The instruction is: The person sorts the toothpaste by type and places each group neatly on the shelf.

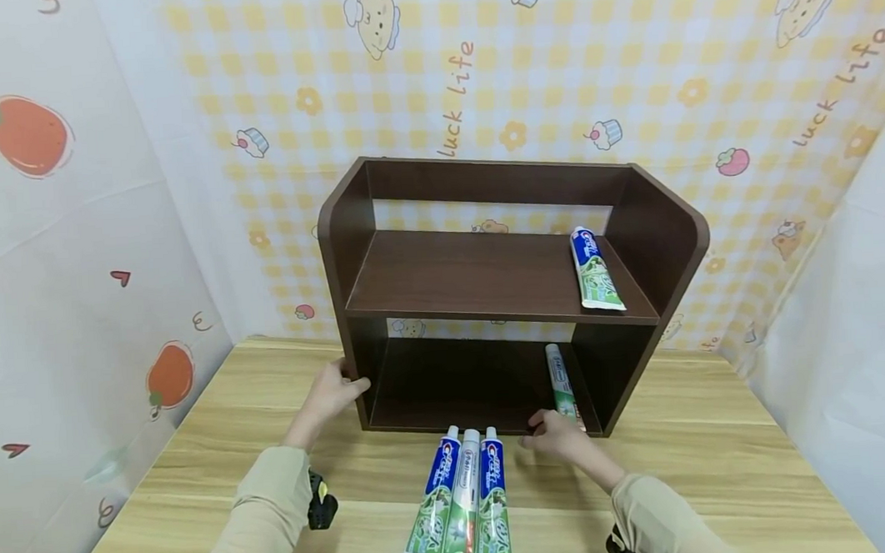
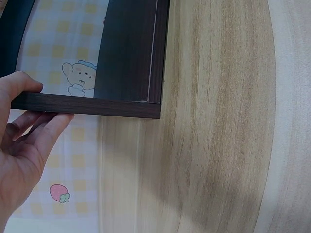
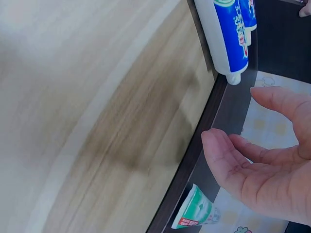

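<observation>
A dark brown two-tier shelf (image 1: 442, 268) stands on the table. My left hand (image 1: 332, 397) grips the lower front of its left side panel (image 2: 87, 105), thumb on one face and fingers on the other. My right hand (image 1: 564, 439) is at the front edge of the lower board, thumb and fingers apart with nothing between them (image 3: 262, 155). Just beyond it, a white and green toothpaste tube (image 1: 559, 379) lies on the lower board, near the right wall. On the upper board lies a blue and green toothpaste tube (image 1: 595, 270), cap towards the back.
Three toothpaste tubes lie side by side before the shelf: a blue and green one (image 1: 433, 502), a white one (image 1: 463, 497) and another blue and green one (image 1: 492, 503). The wooden table (image 1: 730, 453) meets patterned cloth walls (image 1: 768, 176) behind and at the sides.
</observation>
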### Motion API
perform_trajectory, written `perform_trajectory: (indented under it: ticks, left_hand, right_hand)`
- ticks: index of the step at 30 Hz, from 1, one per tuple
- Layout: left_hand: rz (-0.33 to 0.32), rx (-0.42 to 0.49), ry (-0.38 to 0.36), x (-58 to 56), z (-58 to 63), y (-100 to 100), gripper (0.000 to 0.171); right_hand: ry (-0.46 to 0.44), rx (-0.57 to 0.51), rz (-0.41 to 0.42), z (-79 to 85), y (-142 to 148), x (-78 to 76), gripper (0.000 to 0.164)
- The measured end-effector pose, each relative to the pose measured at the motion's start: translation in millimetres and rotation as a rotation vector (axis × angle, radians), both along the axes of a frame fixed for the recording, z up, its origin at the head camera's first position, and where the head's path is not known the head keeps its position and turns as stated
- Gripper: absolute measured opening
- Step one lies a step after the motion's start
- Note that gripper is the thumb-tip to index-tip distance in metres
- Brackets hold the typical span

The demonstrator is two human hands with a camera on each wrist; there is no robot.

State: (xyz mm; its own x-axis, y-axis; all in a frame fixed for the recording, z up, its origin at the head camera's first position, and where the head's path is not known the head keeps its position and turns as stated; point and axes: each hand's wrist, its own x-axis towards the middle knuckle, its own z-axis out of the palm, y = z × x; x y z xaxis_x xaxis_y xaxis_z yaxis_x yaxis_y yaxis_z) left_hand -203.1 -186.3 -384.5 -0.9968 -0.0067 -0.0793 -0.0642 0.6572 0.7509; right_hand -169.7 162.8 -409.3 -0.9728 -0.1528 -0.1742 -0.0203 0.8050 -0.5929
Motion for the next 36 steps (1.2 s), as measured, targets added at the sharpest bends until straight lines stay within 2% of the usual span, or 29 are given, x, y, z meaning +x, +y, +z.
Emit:
perform_trajectory:
  ticks: [5, 15, 26, 36]
  left_hand:
    - [0.009, 0.002, -0.006, -0.3, 0.4, 0, 0.064]
    - [0.007, -0.008, -0.011, -0.3, 0.7, 0, 0.066]
    - [0.007, -0.006, -0.025, 0.2, -0.2, 0, 0.067]
    - [0.010, -0.004, -0.023, -0.4, 0.8, 1, 0.066]
  right_hand:
    - [-0.026, -0.040, 0.005, -2.8, -3, 3.5, 0.039]
    - [-0.057, -0.031, 0.048, -10.5, -10, 12.8, 0.033]
    - [-0.080, -0.055, 0.087, -12.8, -16, 21.7, 0.040]
    - [-0.090, -0.091, 0.181, -15.6, -19, 23.5, 0.043]
